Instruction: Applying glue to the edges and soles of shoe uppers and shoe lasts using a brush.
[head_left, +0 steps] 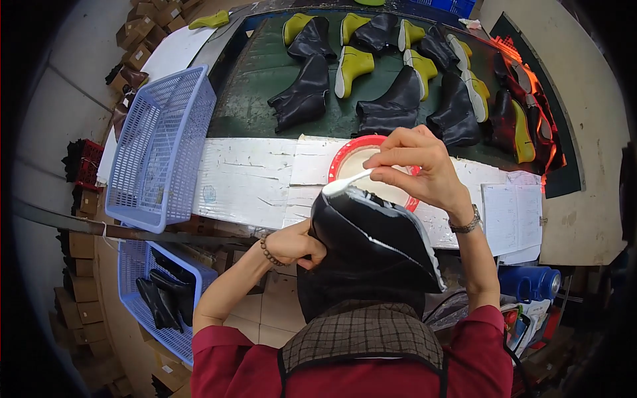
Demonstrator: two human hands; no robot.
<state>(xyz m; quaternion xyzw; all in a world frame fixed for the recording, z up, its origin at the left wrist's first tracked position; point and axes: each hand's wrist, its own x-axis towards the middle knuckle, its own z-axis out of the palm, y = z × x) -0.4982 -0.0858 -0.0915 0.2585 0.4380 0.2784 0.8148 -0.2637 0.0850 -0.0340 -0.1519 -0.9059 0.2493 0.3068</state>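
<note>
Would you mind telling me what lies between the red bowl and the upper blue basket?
In the head view, only bare white bench top lies between the red bowl and the basket.

Left hand (pixel 292 244) curled shut against the left side of the black boot upper (pixel 371 245), beaded wrist bent, forearm raised from below, right hand (pixel 415 166) held above the upper's tip, fingers pinched, watch-banded wrist angled downward.

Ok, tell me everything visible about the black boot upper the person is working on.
The black boot upper looks like glossy leather or similar, with a pale whitish edge along its bottom rim. It sits bottom-up and tilted against the person's chest. The left hand grips its side; the right hand holds a white brush at its toe end, over a red-rimmed bowl.
</note>
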